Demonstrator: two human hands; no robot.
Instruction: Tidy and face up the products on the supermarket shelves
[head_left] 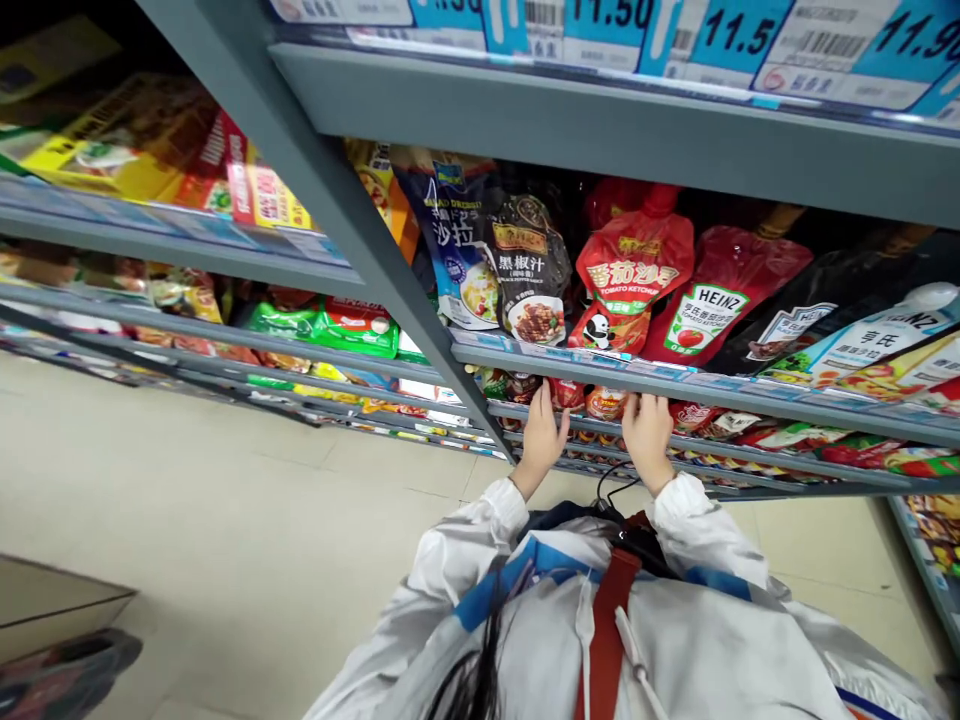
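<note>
Both hands reach into the lower shelf, one on either side of two small packs. My left hand point(541, 440) is open, its fingers stretched up at the side of a red pack point(567, 393) and its thumb apart. I cannot tell whether it presses on that pack. My right hand point(647, 436) lies over the shelf edge just right of a pack with an orange and white label point(605, 402). Its fingers are extended and slightly apart, with the tips partly hidden in the shelf. Neither hand visibly holds anything.
Above the hands, a shelf point(705, 385) carries a salad dressing pouch point(456, 240), a black pepper sauce pouch point(529, 270), a tomato ketchup pouch point(634, 265) and a Heinz ketchup pouch point(720, 295). A grey upright post point(375, 240) stands left. Price tags point(720, 40) line the upper edge.
</note>
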